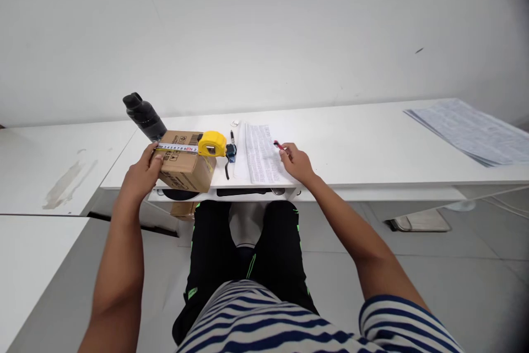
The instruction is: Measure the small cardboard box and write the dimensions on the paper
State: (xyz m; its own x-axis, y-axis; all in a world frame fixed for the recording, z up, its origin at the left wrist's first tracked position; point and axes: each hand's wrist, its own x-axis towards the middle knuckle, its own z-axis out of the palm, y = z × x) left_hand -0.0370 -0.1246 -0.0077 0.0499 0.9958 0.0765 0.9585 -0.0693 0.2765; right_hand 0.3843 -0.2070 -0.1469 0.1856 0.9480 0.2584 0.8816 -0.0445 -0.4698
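Note:
A small cardboard box (182, 168) stands near the front edge of the white desk. Across its top lies the pulled-out blade of a yellow tape measure (211, 144), whose case rests at the box's right end. My left hand (144, 171) is closed at the box's left edge, pinching the blade's end against the cardboard. Over the right side of a printed sheet (260, 155), my right hand (296, 163) grips a red pen (278, 145); most of the pen is hidden by the fingers. The tape's black wrist strap (227, 168) hangs beside the case.
Behind the box a black bottle (144, 116) appears tilted. A dark pen (232, 137) lies left of the sheet, near a small white object (235, 123). More printed sheets (475, 130) lie at the desk's far right. A shelf (372, 193) runs below the desktop.

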